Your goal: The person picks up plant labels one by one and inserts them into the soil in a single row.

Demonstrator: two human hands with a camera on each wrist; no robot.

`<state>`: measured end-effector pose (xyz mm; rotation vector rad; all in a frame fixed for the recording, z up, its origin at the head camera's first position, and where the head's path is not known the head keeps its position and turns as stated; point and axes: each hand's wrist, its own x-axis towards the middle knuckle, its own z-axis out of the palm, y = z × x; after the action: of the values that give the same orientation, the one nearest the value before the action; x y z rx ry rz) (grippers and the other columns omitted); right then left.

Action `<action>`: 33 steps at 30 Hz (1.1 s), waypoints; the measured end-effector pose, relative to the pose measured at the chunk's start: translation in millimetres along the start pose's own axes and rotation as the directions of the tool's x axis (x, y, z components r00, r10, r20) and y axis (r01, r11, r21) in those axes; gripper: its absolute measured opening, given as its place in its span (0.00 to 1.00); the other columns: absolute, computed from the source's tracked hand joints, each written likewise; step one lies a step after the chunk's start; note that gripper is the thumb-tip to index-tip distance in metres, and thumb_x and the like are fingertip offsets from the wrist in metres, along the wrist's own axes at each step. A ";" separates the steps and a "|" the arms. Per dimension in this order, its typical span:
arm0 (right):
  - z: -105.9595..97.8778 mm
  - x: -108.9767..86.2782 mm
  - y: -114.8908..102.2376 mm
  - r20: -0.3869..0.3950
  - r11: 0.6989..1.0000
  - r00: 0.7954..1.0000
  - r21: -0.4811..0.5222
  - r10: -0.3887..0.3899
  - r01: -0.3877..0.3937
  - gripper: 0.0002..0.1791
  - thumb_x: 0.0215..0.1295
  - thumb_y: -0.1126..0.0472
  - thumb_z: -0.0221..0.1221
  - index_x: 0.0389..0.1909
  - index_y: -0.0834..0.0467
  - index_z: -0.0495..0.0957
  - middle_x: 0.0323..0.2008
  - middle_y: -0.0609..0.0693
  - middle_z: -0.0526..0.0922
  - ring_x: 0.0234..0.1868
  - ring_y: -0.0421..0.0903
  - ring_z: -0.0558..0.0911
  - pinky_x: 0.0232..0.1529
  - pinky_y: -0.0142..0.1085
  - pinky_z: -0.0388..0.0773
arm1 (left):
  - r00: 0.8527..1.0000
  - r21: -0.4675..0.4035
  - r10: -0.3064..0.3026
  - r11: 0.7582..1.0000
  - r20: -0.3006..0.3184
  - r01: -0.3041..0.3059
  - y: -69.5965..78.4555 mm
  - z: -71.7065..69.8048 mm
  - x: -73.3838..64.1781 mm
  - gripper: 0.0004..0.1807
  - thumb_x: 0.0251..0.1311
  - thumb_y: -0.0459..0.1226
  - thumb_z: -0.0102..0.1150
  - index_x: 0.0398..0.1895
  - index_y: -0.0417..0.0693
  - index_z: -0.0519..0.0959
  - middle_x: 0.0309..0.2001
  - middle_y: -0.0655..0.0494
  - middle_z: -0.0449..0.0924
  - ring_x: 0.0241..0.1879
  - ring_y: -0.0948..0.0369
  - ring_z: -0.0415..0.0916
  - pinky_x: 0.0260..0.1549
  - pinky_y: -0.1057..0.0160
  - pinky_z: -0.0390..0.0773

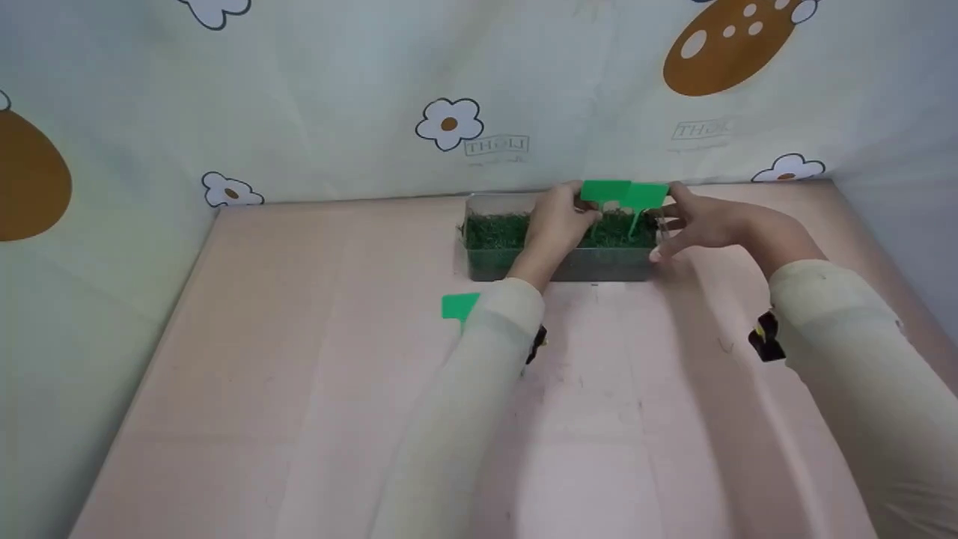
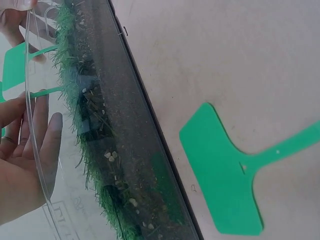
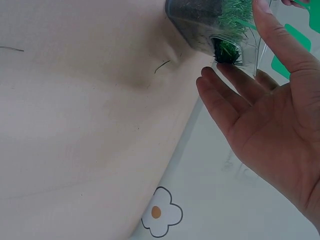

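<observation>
A clear plastic box holds dark soil and a strip of green grass. Two green T-shaped plant labels stand in its right half: a left one and a right one. My left hand reaches over the box and pinches the left label near its stem; the left wrist view shows its fingers at that stem, behind the clear wall. At the box's right end is my right hand, thumb and extended fingers against the end wall.
Another green plant label lies on the pale pink tabletop in front of the box, partly covered by the left sleeve in the head view. Behind the box rises a flower-patterned cloth wall. A few grass bits lie about.
</observation>
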<state>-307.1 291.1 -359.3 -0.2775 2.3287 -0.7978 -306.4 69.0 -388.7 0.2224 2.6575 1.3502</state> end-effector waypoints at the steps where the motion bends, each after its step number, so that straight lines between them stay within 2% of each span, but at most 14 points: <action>1: -0.5 0.2 0.0 0.001 1.000 1.000 -0.004 0.000 0.000 0.52 0.63 0.54 0.68 0.69 0.63 0.37 0.77 0.71 0.45 0.77 0.70 0.49 0.72 0.64 0.54 | 1.000 0.002 0.005 1.000 0.001 -0.005 -0.2 -0.3 0.4 0.14 0.68 0.38 0.61 0.55 0.52 0.80 0.49 0.58 0.84 0.51 0.62 0.81 0.47 0.66 0.81; 3: -0.6 0.7 -0.4 0.005 1.000 1.000 -0.005 0.001 -0.001 0.53 0.63 0.54 0.68 0.70 0.63 0.36 0.77 0.71 0.44 0.77 0.70 0.49 0.72 0.64 0.54 | 1.000 0.010 0.012 1.000 0.003 -0.012 -1.0 -0.6 1.2 0.15 0.68 0.38 0.61 0.56 0.52 0.80 0.49 0.57 0.84 0.51 0.62 0.81 0.47 0.66 0.80; 7: 0.1 0.7 -0.5 0.004 1.000 1.000 0.000 0.001 -0.001 0.54 0.62 0.54 0.69 0.71 0.61 0.35 0.78 0.70 0.44 0.77 0.70 0.49 0.73 0.64 0.53 | 1.000 0.045 0.011 0.999 -0.005 -0.011 -2.9 0.2 1.9 0.10 0.68 0.39 0.61 0.50 0.52 0.81 0.48 0.57 0.85 0.49 0.62 0.81 0.46 0.65 0.80; 16: -1.2 1.1 0.7 0.000 1.000 1.000 0.002 0.000 0.000 0.52 0.62 0.55 0.69 0.70 0.61 0.37 0.77 0.71 0.44 0.77 0.70 0.49 0.72 0.65 0.52 | 0.999 0.090 -0.034 0.995 -0.041 0.037 -2.9 -1.3 1.6 0.06 0.67 0.40 0.62 0.44 0.53 0.81 0.43 0.58 0.84 0.40 0.63 0.80 0.41 0.64 0.79; 21: -1.0 0.4 0.4 -0.001 1.000 1.000 0.015 -0.009 0.009 0.52 0.62 0.56 0.69 0.69 0.61 0.38 0.77 0.72 0.45 0.77 0.70 0.49 0.73 0.64 0.52 | 0.998 0.118 -0.046 0.992 -0.038 0.050 -1.9 -1.5 2.0 0.04 0.67 0.41 0.62 0.41 0.53 0.81 0.42 0.58 0.84 0.37 0.63 0.78 0.39 0.64 0.78; 26: -1.2 -0.3 0.7 -0.001 1.000 1.000 0.009 -0.014 0.014 0.52 0.62 0.56 0.69 0.69 0.61 0.38 0.77 0.72 0.45 0.77 0.70 0.49 0.73 0.64 0.53 | 0.998 0.149 -0.055 0.987 -0.031 0.059 -2.3 -0.5 2.8 0.04 0.67 0.41 0.62 0.41 0.53 0.81 0.42 0.58 0.84 0.36 0.64 0.76 0.38 0.65 0.76; 33: -0.7 0.1 1.0 -0.008 1.000 1.000 -0.019 -0.015 0.014 0.48 0.62 0.54 0.69 0.64 0.65 0.41 0.77 0.71 0.46 0.77 0.69 0.51 0.72 0.64 0.56 | 0.996 0.153 -0.086 0.984 -0.024 0.089 -2.5 -0.2 2.7 0.04 0.68 0.41 0.61 0.42 0.53 0.79 0.40 0.58 0.82 0.31 0.62 0.72 0.32 0.64 0.71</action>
<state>-307.6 292.2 -359.5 -0.3002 2.3457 -0.7854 -309.2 67.9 -390.8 0.1108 2.7529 1.1274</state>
